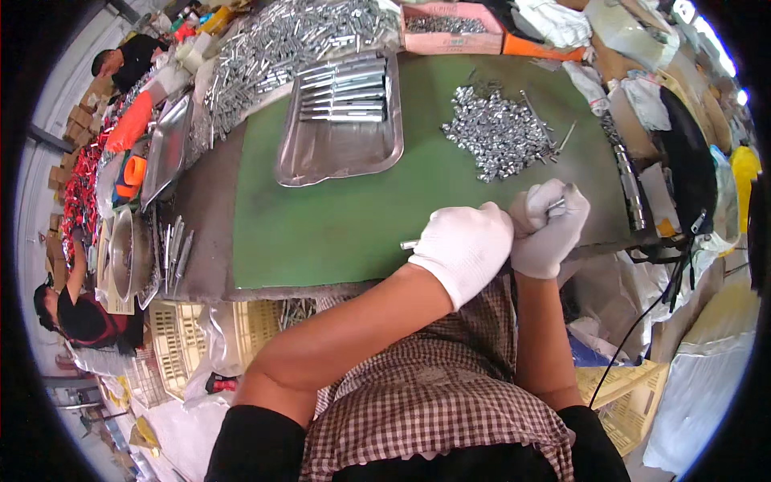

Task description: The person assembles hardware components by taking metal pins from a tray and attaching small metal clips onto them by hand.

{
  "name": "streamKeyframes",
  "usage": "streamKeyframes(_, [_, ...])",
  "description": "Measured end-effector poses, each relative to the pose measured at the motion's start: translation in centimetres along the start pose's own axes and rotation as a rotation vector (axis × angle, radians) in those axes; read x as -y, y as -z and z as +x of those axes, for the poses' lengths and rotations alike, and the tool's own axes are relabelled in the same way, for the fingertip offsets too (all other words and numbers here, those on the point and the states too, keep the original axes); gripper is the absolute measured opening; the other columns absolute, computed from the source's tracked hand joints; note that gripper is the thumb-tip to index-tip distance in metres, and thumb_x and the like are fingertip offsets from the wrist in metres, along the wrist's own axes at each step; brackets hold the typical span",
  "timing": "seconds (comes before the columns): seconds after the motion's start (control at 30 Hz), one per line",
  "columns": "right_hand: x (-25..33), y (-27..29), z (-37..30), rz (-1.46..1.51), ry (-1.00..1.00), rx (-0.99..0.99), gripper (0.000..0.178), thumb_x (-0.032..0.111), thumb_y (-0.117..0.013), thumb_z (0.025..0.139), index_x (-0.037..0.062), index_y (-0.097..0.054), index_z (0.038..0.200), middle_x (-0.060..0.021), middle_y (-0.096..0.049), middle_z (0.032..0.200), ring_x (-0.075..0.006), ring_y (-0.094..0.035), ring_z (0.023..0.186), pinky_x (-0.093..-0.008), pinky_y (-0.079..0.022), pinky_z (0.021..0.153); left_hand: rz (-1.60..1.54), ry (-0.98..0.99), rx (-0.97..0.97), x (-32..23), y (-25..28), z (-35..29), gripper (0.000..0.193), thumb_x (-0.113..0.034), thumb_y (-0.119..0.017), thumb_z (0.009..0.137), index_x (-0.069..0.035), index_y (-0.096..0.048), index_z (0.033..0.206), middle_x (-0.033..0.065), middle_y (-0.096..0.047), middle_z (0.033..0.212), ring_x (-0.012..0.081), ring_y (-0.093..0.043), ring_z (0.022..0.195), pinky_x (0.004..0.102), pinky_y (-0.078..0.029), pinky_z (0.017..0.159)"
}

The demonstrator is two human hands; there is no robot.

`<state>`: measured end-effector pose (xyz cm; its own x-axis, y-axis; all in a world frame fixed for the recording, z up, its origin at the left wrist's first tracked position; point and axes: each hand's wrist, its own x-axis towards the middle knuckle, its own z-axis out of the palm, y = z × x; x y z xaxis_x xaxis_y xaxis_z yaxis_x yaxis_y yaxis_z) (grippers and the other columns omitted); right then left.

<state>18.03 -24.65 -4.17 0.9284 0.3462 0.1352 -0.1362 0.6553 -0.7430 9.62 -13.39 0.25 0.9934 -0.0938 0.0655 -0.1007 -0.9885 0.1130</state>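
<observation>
Gripping metal rod (409,244) in gloved L hand (469,243), curled round small metal pc (556,205) w/ gloved R hand (548,229), nr pile of metal bits (498,132) on green mat (321,233)

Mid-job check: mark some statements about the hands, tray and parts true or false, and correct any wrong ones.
1. The left hand and right hand both wear gloves. True.
2. The two hands are held far apart. False: they are close together, overlapping in view.
3. A metal rod end shows to the left of the left hand. True.
4. The pile of small silver parts lies right of the metal tray. True.
5. The metal tray is empty. False: silver rods lie in it.
6. The right hand's fingers are spread wide. False: they are curled, with a metal piece showing among them.
</observation>
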Motion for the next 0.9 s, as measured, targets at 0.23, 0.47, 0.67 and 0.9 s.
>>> streamKeyframes(0.23, [-0.9, 4.3, 1.6, 0.288, -0.172, 0.179, 0.02, 0.02, -0.049, 0.095, 0.0042, -0.06, 0.093, -0.0048, -0.059, 0.09, -0.0137, -0.045, 0.06, -0.0279, -0.037, 0.056, -0.099, 0.293, -0.326, 4.5, 1.6, -10.6, 0.013, -0.019, -0.064, 0.084, -0.015, -0.063, 0.096, 0.0088, -0.061, 0.08, 0.0282, -0.063, 0.068, 0.0396, -0.051, 0.058])
streamKeyframes(0.47, [-1.2, 1.1, 2.4, -0.285, -0.061, -0.005, 0.051, 0.037, -0.05, 0.099, -0.0049, -0.051, 0.127, -0.0018, -0.054, 0.08, -0.0063, -0.043, 0.058, -0.0199, -0.03, 0.046, -0.256, 0.915, -0.341, 7.1, -2.8, -31.4, 0.031, -0.018, -0.061, 0.087, -0.003, -0.063, 0.114, 0.0184, -0.066, 0.103, 0.0362, -0.063, 0.097, 0.0421, -0.051, 0.083])
streamKeyframes(0.67, [-0.7, -1.1, 0.0, -0.569, -0.078, -0.066, 0.03, 0.025, -0.042, 0.101, 0.0029, -0.059, 0.112, 0.0002, -0.051, 0.074, -0.0027, -0.035, 0.048, -0.0189, -0.023, 0.038, -0.118, 0.83, -0.528, 9.3, 1.9, -26.7, 0.024, -0.011, -0.061, 0.086, -0.002, -0.068, 0.107, 0.0152, -0.067, 0.106, 0.0328, -0.065, 0.095, 0.0385, -0.052, 0.084])
streamKeyframes(0.9, [-0.9, -2.1, -1.4, -0.653, -0.094, -0.077, 0.02, 0.017, -0.049, 0.098, 0.0027, -0.061, 0.102, 0.0023, -0.051, 0.068, -0.0012, -0.035, 0.049, -0.0193, -0.022, 0.042, -0.091, 0.141, -0.659, 14.6, 3.1, -8.4, 0.02, -0.008, -0.063, 0.083, -0.007, -0.067, 0.102, 0.0106, -0.066, 0.097, 0.0325, -0.064, 0.088, 0.0402, -0.052, 0.079])
